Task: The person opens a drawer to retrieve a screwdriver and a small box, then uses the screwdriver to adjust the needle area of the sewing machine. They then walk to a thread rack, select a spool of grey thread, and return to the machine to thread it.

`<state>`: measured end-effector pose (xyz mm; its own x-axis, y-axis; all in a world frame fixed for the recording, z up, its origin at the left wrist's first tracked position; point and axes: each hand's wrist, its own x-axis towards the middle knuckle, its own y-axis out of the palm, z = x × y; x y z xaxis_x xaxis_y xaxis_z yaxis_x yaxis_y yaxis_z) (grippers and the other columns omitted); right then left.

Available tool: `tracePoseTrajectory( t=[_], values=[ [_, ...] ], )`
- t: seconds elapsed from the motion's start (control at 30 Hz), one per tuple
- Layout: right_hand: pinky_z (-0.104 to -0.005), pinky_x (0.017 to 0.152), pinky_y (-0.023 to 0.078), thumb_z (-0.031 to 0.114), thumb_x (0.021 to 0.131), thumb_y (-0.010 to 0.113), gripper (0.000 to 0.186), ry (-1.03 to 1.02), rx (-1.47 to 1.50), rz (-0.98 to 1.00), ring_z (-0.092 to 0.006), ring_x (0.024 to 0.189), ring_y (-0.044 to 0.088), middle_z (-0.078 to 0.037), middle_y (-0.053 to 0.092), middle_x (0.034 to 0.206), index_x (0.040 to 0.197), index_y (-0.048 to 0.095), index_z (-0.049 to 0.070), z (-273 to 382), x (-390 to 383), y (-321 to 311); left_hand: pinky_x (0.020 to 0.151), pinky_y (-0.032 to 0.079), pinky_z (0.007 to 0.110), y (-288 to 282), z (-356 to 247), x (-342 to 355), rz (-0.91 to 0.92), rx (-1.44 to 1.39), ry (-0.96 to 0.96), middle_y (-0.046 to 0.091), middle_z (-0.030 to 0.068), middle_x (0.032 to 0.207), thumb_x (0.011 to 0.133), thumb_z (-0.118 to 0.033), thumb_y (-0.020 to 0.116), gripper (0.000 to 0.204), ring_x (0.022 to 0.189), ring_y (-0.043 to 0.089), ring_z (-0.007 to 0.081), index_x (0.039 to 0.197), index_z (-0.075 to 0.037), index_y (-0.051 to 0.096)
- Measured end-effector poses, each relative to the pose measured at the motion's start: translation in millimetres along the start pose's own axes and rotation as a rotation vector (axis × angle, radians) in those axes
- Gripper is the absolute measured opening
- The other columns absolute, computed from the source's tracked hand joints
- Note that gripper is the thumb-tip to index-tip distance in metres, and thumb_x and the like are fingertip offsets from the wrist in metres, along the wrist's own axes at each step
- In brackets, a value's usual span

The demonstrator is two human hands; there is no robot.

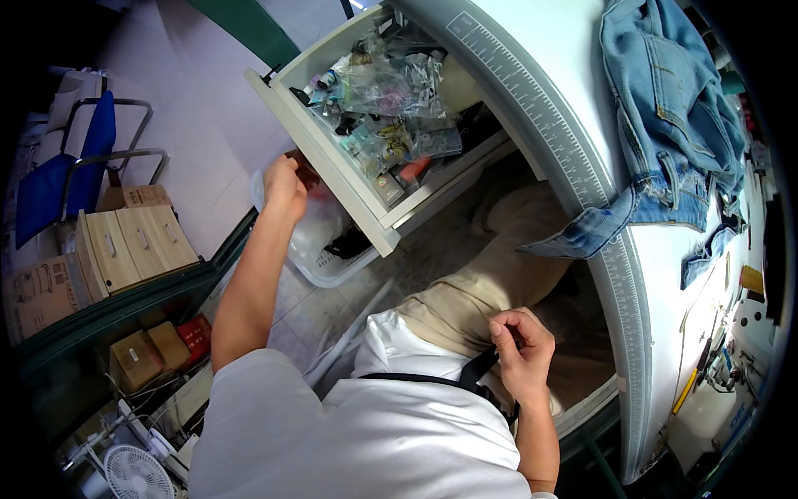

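Observation:
An open pale drawer [332,179] sticks out from under the white table, filled with small clear plastic bags [395,91] and loose bits. My left hand [285,190] is at the outer face of its front, fingers curled in against it; the fingertips and any handle are hidden. Over my lap, my right hand [525,349] is closed, thumb against forefinger, at the end of a black strap [475,370] that runs across my waist. Inside the drawer, a small grey box [387,188] lies beside an orange-red item [413,170].
Below the drawer front stands a translucent plastic bin [328,270] holding bags. Blue jeans [673,100] lie on the white tabletop [569,50], which has a ruler-marked edge [532,100]. To the left are a blue chair [87,154], a wooden cabinet [141,245] and a white fan [137,474].

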<state>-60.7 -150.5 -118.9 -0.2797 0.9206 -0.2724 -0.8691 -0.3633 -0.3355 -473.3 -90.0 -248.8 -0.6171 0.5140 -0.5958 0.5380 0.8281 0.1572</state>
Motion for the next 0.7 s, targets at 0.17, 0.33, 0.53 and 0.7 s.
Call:
tracePoseTrajectory(
  t=[0.17,0.33,0.53,0.7],
  values=[
    [-0.0228,0.058,0.042,0.0,0.088,0.068,0.003,-0.003,-0.033,0.03,-0.0106,0.063,0.052,-0.005,0.059,0.077,0.087,0.066,-0.002,1,6,4,0.079,0.05,0.039,22,-24,-36,-0.204,0.895,1.14,0.064,0.0127,0.091,0.083,-0.001,0.06,0.02,0.087,0.061,0.0266,0.103,0.0,0.062],
    [-0.0234,0.059,0.044,0.0,0.088,0.067,0.002,-0.016,-0.019,0.076,-0.0112,0.064,0.054,-0.006,0.061,0.078,0.087,0.066,-0.002,10,12,11,0.078,0.049,0.042,93,-42,-77,0.961,1.388,0.959,0.065,0.016,0.091,0.078,0.0,0.063,0.009,0.093,0.061,0.0355,0.085,-0.002,0.067],
    [-0.0239,0.06,0.045,0.0,0.088,0.068,0.003,-0.079,-0.048,0.047,-0.0122,0.065,0.056,-0.007,0.063,0.08,0.087,0.066,-0.002,16,10,8,0.073,0.049,0.049,122,-19,-58,1.107,2.046,0.694,0.067,0.022,0.086,0.071,0.003,0.06,0.016,0.088,0.065,0.0411,0.085,0.0,0.067],
    [-0.0238,0.06,0.045,0.001,0.088,0.068,0.004,-0.017,-0.027,0.038,-0.0118,0.066,0.057,-0.007,0.062,0.079,0.087,0.066,-0.002,3,1,4,0.074,0.05,0.049,122,-16,-54,1.085,1.954,0.732,0.067,0.0226,0.086,0.071,-0.002,0.064,0.013,0.089,0.064,0.0414,0.083,0.001,0.067]
  ],
)
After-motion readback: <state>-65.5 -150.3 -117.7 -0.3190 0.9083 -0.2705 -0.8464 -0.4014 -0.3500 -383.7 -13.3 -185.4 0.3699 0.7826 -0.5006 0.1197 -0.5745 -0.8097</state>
